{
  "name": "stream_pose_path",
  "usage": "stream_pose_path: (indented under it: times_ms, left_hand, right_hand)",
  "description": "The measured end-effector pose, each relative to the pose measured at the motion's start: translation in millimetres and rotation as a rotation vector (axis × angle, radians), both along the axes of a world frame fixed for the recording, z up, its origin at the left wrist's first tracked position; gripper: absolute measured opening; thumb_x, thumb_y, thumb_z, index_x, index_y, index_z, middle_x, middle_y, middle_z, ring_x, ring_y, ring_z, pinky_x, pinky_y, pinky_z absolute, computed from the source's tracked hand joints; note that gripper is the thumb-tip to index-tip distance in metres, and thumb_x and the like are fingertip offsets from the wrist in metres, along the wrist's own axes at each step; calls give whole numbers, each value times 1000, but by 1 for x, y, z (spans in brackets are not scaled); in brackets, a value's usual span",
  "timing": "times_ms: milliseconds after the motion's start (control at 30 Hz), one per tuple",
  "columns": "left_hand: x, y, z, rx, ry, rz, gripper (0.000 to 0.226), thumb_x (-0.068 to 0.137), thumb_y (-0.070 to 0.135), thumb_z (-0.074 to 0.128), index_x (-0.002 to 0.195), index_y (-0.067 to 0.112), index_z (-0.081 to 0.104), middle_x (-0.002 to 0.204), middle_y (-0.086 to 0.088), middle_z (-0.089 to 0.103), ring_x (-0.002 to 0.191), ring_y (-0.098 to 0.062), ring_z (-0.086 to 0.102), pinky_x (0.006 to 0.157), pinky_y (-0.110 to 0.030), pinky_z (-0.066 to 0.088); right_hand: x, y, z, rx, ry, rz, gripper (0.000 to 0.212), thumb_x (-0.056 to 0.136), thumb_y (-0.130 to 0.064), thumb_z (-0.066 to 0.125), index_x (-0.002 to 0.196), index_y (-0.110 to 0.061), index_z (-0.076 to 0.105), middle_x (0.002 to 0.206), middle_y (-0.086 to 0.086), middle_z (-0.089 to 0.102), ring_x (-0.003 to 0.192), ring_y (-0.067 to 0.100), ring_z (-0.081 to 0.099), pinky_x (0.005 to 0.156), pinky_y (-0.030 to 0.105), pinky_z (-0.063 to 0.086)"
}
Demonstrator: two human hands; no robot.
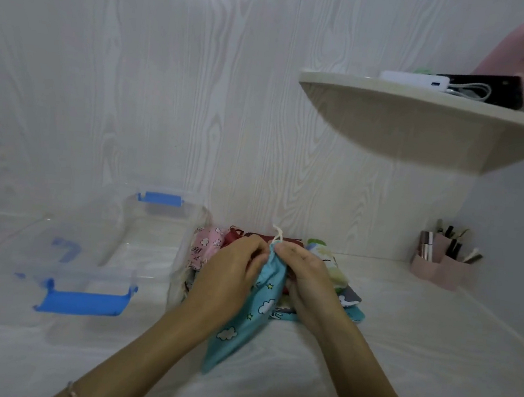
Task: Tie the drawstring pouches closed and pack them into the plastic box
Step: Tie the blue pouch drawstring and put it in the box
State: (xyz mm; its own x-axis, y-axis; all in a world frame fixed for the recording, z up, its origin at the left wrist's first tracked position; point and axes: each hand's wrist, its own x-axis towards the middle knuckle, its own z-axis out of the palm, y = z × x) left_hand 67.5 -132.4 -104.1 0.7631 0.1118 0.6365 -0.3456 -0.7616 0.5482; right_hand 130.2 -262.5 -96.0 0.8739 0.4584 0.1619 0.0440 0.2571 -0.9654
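A teal drawstring pouch (pixel 246 319) printed with clouds and stars lies lengthwise on the table between my forearms. My left hand (pixel 230 271) and my right hand (pixel 306 274) both pinch its gathered neck, one on each side. A white drawstring (pixel 278 232) sticks up from the neck above my fingers. Behind my hands lies a pile of other pouches: a pink one (pixel 205 245), a dark red one (pixel 250 237) and a pale green one (pixel 328 258). The clear plastic box (pixel 119 248) with blue latches stands open to the left.
The box's clear lid with a blue latch (pixel 81 302) lies at the front left. A pink holder with cosmetics (pixel 441 262) stands at the back right. A rounded shelf (pixel 424 118) juts from the wall overhead at the right.
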Motion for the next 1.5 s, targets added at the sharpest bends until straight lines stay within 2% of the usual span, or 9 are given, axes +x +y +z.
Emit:
stream_pose_path:
  times_ms: [167,300,400,667,900,1133,1233,1400,1500]
  left_hand:
    - [-4,3,4,96,23,-29,12,99,26,45,89,28,52,76,15,53,70,1,49,60,-16,36]
    - [-7,4,2,358,99,172,25,99,46,31,95,30,49,82,13,56,70,-3,52,65,-26,47]
    - [-6,6,-3,514,40,284,45,96,54,10,80,28,43,68,10,52,53,-7,45,44,-24,36]
    - [-13,6,6,353,36,273,43,89,65,29,83,27,48,67,10,53,58,-4,49,53,-18,35]
    - [-12,0,8,-155,89,98,45,93,42,51,52,25,48,47,10,48,47,-3,44,52,-19,34]
    - [2,-24,35,-80,154,-49,27,93,24,45,74,9,58,75,3,54,70,-13,49,65,-30,40]
    - [18,-22,36,146,146,23,26,96,32,42,83,18,59,87,3,50,89,-18,47,83,-39,41]
    - [32,-15,32,225,108,142,24,96,38,47,95,22,65,104,4,50,102,-16,42,91,-39,40]
    - [30,-16,27,175,48,180,18,93,35,56,104,23,62,110,5,48,101,-13,45,88,-34,43]
  right_hand:
    - [4,-2,5,105,231,148,18,85,-20,65,88,-5,75,92,17,68,91,28,63,101,45,44]
    - [10,-16,4,260,339,74,9,80,-19,68,80,-10,69,83,9,64,82,21,63,92,37,50]
    - [14,-27,5,291,385,44,25,91,-18,59,74,-8,74,86,8,71,77,17,69,76,31,57]
    - [41,-48,-2,494,360,-89,11,95,-11,55,90,-6,63,77,7,69,75,17,72,76,31,61]
    - [59,-61,-15,-23,-1,-342,16,91,-14,64,84,0,67,67,7,49,46,9,36,41,20,32]
    - [23,-24,24,-699,-477,-69,14,86,-13,65,78,-23,70,56,-6,59,48,5,49,49,17,40]
    - [16,-18,25,-677,-467,11,22,88,-3,58,79,-23,63,68,-8,64,55,-1,56,53,13,45]
    - [19,-31,18,-234,53,301,36,93,-12,41,69,-13,68,62,2,52,50,8,34,44,21,17]
    - [23,-36,9,-257,-19,300,32,97,-19,48,78,-8,72,64,2,51,53,9,33,44,20,20]
